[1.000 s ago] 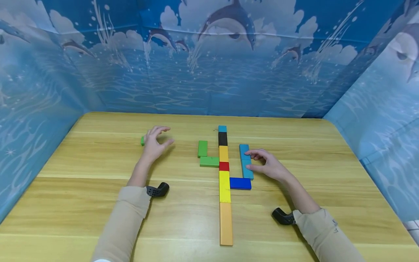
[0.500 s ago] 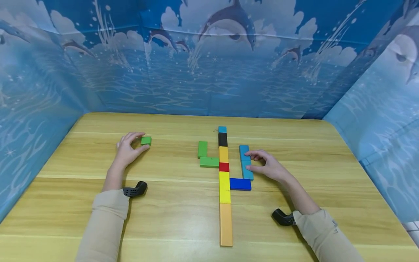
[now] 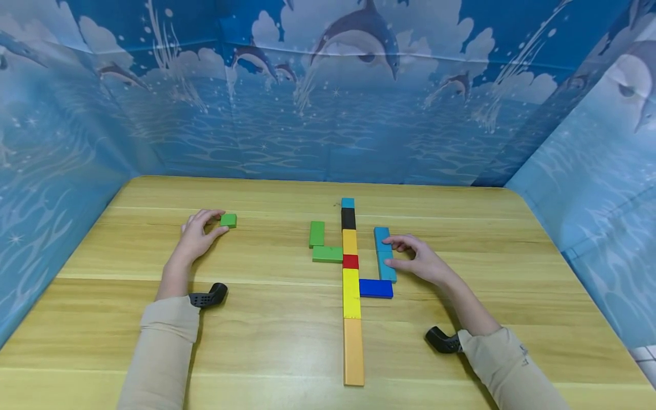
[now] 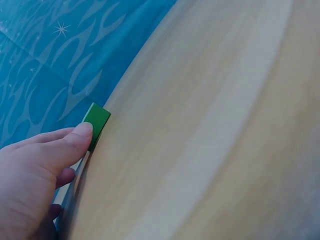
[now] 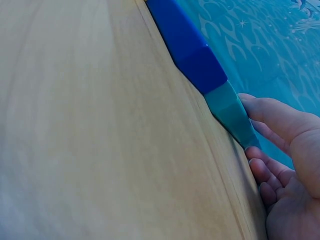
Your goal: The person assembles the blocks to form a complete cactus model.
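Note:
At the far left of the table, my left hand (image 3: 196,234) pinches a small green block (image 3: 228,221) by its left end. In the left wrist view the thumb presses against the green block (image 4: 97,117), and the fingers behind it are partly hidden. My right hand (image 3: 422,261) rests its index finger and thumb on two light blue blocks (image 3: 382,239) that stand end to end. Its other fingers are loosely bent. A dark blue block (image 3: 376,288) adjoins the lower light blue block; the right wrist view shows this dark blue block (image 5: 192,45) close up.
A column of blocks runs down the table's middle: light blue, black (image 3: 348,218), orange, red (image 3: 351,261), yellow (image 3: 351,293) and a long tan block (image 3: 353,352). Two green blocks (image 3: 327,254) form a bend on its left. A dolphin-printed cloth (image 3: 328,142) hangs behind.
My left hand has moved left, uncovering the small green block, and its finger and thumb have come onto that block. The right hand has stayed still.

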`<state>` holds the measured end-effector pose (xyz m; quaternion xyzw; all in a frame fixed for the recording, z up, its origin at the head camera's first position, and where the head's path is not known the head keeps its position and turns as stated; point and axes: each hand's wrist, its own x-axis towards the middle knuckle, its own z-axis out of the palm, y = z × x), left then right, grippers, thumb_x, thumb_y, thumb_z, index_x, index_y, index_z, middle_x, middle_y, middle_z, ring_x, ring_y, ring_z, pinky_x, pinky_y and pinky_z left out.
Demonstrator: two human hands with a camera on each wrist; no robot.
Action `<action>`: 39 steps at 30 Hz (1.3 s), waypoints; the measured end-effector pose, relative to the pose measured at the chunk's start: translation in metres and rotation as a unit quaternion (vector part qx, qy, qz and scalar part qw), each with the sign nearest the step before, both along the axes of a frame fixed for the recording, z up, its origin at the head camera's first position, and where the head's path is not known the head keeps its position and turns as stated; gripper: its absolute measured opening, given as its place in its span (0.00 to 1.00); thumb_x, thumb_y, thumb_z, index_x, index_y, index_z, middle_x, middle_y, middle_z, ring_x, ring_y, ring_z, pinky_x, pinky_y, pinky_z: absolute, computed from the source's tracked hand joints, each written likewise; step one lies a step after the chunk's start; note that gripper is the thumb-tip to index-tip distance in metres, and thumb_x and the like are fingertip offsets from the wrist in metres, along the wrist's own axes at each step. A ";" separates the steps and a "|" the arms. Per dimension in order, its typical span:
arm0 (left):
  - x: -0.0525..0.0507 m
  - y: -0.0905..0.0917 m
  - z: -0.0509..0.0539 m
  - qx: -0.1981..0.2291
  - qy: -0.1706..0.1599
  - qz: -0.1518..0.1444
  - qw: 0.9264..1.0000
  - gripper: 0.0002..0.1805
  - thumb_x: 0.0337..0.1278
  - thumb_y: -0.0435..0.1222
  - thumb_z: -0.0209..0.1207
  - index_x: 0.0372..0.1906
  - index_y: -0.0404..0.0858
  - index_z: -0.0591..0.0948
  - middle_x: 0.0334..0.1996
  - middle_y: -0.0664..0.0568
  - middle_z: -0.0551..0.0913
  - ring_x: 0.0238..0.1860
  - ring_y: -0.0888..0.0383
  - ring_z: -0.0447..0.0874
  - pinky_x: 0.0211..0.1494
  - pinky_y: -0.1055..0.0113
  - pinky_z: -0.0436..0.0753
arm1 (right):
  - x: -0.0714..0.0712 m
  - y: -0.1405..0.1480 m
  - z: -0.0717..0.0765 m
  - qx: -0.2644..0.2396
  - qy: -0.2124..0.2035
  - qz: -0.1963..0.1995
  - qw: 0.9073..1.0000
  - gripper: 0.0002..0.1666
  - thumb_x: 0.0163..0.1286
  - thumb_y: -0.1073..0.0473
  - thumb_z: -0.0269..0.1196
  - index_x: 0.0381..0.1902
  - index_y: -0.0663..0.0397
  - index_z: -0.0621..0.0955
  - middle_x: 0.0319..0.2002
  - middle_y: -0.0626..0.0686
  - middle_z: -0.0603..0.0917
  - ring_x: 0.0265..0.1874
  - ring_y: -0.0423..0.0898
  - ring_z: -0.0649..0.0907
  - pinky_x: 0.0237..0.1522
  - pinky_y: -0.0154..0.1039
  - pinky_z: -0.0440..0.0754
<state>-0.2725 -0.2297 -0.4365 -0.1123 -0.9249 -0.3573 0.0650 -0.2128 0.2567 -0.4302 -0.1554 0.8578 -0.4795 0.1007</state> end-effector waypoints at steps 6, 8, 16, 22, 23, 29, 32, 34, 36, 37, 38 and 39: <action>0.000 0.001 -0.001 0.002 0.003 0.003 1.000 0.22 0.59 0.37 0.57 0.56 0.32 0.71 0.49 0.37 0.73 0.51 0.40 0.63 0.52 0.43 0.52 | 0.001 0.000 0.000 0.003 0.004 0.002 1.000 0.27 0.60 0.57 0.64 0.57 0.57 0.73 0.48 0.57 0.72 0.45 0.50 0.67 0.44 0.36 0.67; 0.000 0.001 -0.001 0.004 0.004 0.004 1.000 0.22 0.59 0.38 0.57 0.56 0.32 0.71 0.49 0.37 0.73 0.51 0.40 0.63 0.52 0.43 0.52 | 0.003 -0.003 0.006 0.004 0.004 0.002 1.000 0.27 0.60 0.59 0.64 0.57 0.59 0.72 0.48 0.58 0.72 0.45 0.51 0.67 0.44 0.37 0.67; -0.001 0.004 -0.003 0.029 0.001 0.012 1.000 0.23 0.58 0.42 0.58 0.54 0.33 0.72 0.50 0.38 0.73 0.51 0.40 0.66 0.57 0.42 0.50 | 0.014 -0.012 0.029 0.009 -0.003 0.001 1.000 0.26 0.61 0.63 0.63 0.56 0.66 0.72 0.47 0.63 0.71 0.45 0.55 0.67 0.43 0.35 0.67; -0.003 0.014 -0.001 0.068 0.033 0.019 0.997 0.20 0.53 0.39 0.62 0.50 0.34 0.75 0.45 0.40 0.75 0.44 0.46 0.69 0.52 0.49 0.60 | 0.012 -0.011 0.026 0.008 -0.002 0.001 1.000 0.26 0.61 0.63 0.63 0.56 0.65 0.72 0.47 0.62 0.72 0.45 0.55 0.67 0.43 0.36 0.67; -0.003 0.017 0.000 0.077 0.037 0.018 0.996 0.20 0.52 0.38 0.63 0.49 0.34 0.75 0.44 0.41 0.75 0.43 0.47 0.68 0.50 0.52 0.62 | 0.012 -0.011 0.026 0.008 -0.002 0.001 1.000 0.26 0.61 0.63 0.63 0.56 0.65 0.72 0.47 0.62 0.72 0.44 0.55 0.67 0.43 0.36 0.67; -0.011 0.041 0.001 0.132 0.042 -0.002 0.990 0.20 0.50 0.35 0.64 0.49 0.32 0.76 0.43 0.41 0.74 0.41 0.48 0.67 0.46 0.57 0.67 | 0.013 -0.011 0.027 0.010 -0.001 0.000 1.000 0.26 0.60 0.63 0.63 0.56 0.65 0.72 0.46 0.62 0.72 0.44 0.55 0.67 0.43 0.37 0.67; -0.016 0.055 0.001 0.149 0.040 -0.015 0.988 0.20 0.50 0.34 0.64 0.49 0.32 0.76 0.44 0.41 0.75 0.41 0.48 0.67 0.48 0.56 0.68 | 0.014 -0.012 0.030 0.010 -0.003 -0.002 1.000 0.26 0.61 0.63 0.63 0.56 0.65 0.72 0.46 0.62 0.72 0.44 0.55 0.67 0.43 0.37 0.67; -0.019 0.064 0.000 0.158 0.037 -0.022 0.987 0.20 0.49 0.33 0.64 0.49 0.32 0.76 0.43 0.41 0.75 0.41 0.48 0.67 0.49 0.56 0.68 | 0.014 -0.013 0.030 0.011 -0.004 -0.001 1.000 0.25 0.61 0.63 0.62 0.56 0.66 0.72 0.46 0.62 0.72 0.44 0.55 0.67 0.43 0.37 0.67; -0.023 0.074 0.000 0.164 0.032 -0.030 0.985 0.20 0.49 0.33 0.64 0.49 0.32 0.76 0.43 0.41 0.75 0.41 0.48 0.67 0.49 0.55 0.68 | 0.014 -0.013 0.029 0.010 -0.003 0.000 1.000 0.25 0.61 0.63 0.62 0.56 0.66 0.72 0.46 0.62 0.72 0.44 0.55 0.67 0.43 0.37 0.66; -0.024 0.079 -0.001 0.167 0.028 -0.034 0.985 0.19 0.49 0.33 0.64 0.49 0.33 0.76 0.43 0.41 0.75 0.41 0.48 0.67 0.50 0.55 0.68 | 0.013 -0.013 0.028 0.009 -0.002 0.001 1.000 0.25 0.61 0.63 0.62 0.56 0.66 0.72 0.46 0.62 0.72 0.43 0.55 0.67 0.42 0.37 0.66; -0.026 0.084 -0.001 0.168 0.025 -0.037 0.985 0.19 0.49 0.33 0.64 0.49 0.33 0.76 0.43 0.41 0.75 0.41 0.47 0.67 0.50 0.55 0.68 | 0.012 -0.012 0.026 0.006 -0.002 0.001 1.000 0.25 0.61 0.63 0.62 0.56 0.65 0.72 0.46 0.62 0.72 0.43 0.55 0.67 0.42 0.37 0.66; -0.028 0.089 -0.002 0.168 0.021 -0.041 0.985 0.19 0.50 0.34 0.64 0.49 0.33 0.76 0.44 0.42 0.75 0.42 0.47 0.67 0.50 0.55 0.68 | 0.011 -0.011 0.023 0.004 -0.001 0.001 1.000 0.25 0.61 0.63 0.63 0.56 0.65 0.72 0.46 0.61 0.72 0.43 0.54 0.67 0.42 0.37 0.66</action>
